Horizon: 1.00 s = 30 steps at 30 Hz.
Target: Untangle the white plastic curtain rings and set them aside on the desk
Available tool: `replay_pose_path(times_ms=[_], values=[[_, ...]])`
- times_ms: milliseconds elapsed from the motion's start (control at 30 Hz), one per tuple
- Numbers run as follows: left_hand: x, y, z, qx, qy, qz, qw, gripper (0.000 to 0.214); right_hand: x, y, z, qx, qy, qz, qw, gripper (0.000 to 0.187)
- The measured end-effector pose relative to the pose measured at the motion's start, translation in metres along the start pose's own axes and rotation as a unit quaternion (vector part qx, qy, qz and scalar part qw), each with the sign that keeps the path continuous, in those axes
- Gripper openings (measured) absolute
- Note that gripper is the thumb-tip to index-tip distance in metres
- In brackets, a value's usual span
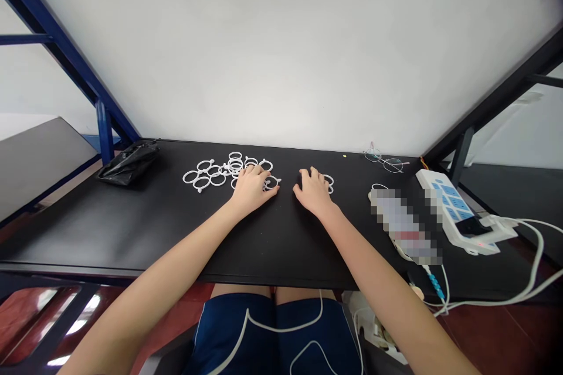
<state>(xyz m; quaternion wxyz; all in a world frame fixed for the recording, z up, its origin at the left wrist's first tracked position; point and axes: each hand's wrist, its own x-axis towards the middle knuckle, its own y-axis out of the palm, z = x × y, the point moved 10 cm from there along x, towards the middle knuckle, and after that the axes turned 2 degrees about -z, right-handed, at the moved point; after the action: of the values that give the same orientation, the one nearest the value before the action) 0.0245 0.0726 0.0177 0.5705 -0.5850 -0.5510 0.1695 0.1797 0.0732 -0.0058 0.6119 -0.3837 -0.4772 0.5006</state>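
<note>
Several white rings with small round knobs lie loosely gathered on the black table. My left hand rests palm down over the right part of this group, its thumb apart from the fingers. Part of the rings is hidden beneath it. To the right, my right hand lies palm down with its fingers spread. White rings show just beyond its right edge, partly covered by the hand. Neither hand visibly lifts anything.
A black plastic bag lies at the far left. On the right are eyeglasses, a blurred-out phone with a cable, and a white power strip with plugged-in cords. A white wall stands behind the table.
</note>
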Motion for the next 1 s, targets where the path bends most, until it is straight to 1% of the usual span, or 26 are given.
replay_pose_path(times_ms=[167,300,433,600,1000], values=[[-0.001,0.004,0.001,0.002,0.005,0.006,1.0,0.031,-0.003,0.002,0.013,0.017,-0.035,0.0,0.999,0.037],[-0.001,0.006,0.003,0.014,-0.001,0.009,1.0,0.033,-0.005,0.008,0.025,0.062,-0.078,0.003,0.995,0.034],[-0.001,0.006,0.004,0.037,-0.004,0.007,0.999,0.033,-0.005,0.011,0.03,0.104,-0.101,0.002,0.989,0.031],[-0.001,0.008,0.005,0.042,-0.003,0.01,0.999,0.037,-0.005,0.011,0.032,0.126,-0.111,-0.002,0.986,0.025],[-0.002,0.008,0.004,0.069,-0.006,0.013,0.997,0.041,-0.004,0.01,0.032,0.144,-0.114,-0.011,0.983,0.02]])
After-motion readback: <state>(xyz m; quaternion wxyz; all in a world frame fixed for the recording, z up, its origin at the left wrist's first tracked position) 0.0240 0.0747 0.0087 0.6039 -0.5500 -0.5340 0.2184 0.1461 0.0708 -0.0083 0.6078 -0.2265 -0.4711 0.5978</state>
